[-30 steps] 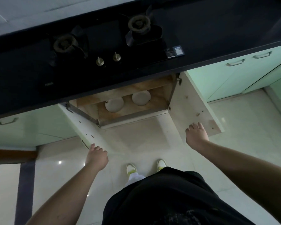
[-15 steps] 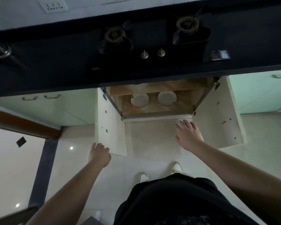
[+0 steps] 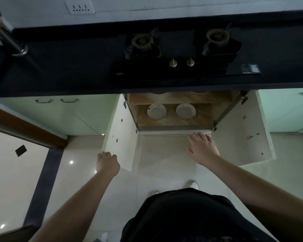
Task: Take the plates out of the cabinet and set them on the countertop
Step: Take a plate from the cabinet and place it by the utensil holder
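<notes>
This is a home kitchen. A dark countertop [image 3: 68, 70] runs across the upper part of the frame with a two-burner gas stove [image 3: 180, 51] set into it. Pale green cabinet doors [image 3: 63, 112] sit below, a wall socket [image 3: 79, 7] shows at the upper left, and glossy floor tiles [image 3: 12, 165] fill the lower left.

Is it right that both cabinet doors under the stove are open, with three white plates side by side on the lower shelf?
Not quite: the head view shows two white plates on the lower shelf, the left plate and the right plate, side by side. The rest holds: the left door and the right door are both open under the stove.
</notes>
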